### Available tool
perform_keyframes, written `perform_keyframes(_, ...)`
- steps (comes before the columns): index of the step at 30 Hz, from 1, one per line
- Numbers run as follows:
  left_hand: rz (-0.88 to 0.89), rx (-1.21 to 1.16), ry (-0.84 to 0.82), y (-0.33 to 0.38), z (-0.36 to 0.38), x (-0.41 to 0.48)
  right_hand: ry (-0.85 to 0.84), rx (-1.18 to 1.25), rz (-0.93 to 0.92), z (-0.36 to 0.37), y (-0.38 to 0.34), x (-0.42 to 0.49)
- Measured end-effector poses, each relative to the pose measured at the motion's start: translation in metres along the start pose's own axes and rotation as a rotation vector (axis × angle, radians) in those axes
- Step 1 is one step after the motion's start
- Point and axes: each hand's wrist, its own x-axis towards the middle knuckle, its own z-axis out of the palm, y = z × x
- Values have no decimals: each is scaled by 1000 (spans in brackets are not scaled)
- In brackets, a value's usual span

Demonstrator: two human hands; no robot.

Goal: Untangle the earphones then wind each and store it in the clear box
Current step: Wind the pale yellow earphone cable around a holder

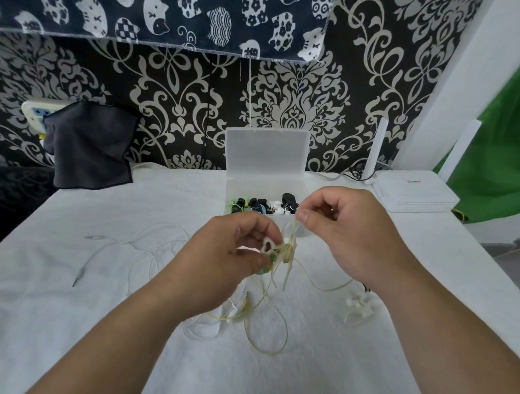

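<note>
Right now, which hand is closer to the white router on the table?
The right. The right hand pinches a yellow cord a little left of the white router; the left hand holds the earphone tangle farther left.

Left hand (pixel 236 249) pinches a tangled yellow earphone (pixel 283 253) above the white cloth (pixel 71 323); right hand (pixel 340 226) pinches its cord; clear box (pixel 265 179) stands open behind, earphones inside
</note>
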Motion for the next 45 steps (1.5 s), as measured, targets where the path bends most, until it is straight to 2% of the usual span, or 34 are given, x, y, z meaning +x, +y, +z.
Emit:
perform_keyframes(4,68,-205,4,1,1,0,-125,45,175,2,3,0)
perform_keyframes(6,87,-320,80,-1,2,3,-255,106,268,5,3,-3)
perform_keyframes(8,86,-380,175,-3,2,5,-389,120,285,10,1,-6)
perform_keyframes(11,51,-377,276,-5,1,7,-546,70,279,14,-4,-11)
perform_keyframes(14,2,-193,366,-7,-3,6,-641,49,249,12,-10,-15)
perform_keyframes(17,-20,109,366,-8,-5,5,-579,-13,164,8,-17,-14)
perform_keyframes(20,14,297,309,-6,-1,3,-513,-58,112,4,-22,-13)
perform_keyframes(23,23,364,207,-1,3,1,-402,-170,48,3,-19,-12)
perform_keyframes(27,2,371,148,-1,1,1,-154,-273,-28,2,-11,-9)
perform_keyframes(29,-15,360,124,-2,0,0,-104,-251,-28,1,-11,-8)
perform_keyframes(31,-16,339,100,-2,1,0,-130,-180,-19,-1,-11,-7)
perform_keyframes(35,-21,348,46,-3,1,0,-185,122,76,-3,-7,-5)
perform_keyframes(41,3,-36,-43,1,-1,0,-93,375,227,-1,0,-1)
perform_keyframes(45,72,-301,-58,-1,1,2,-119,526,344,0,0,0)
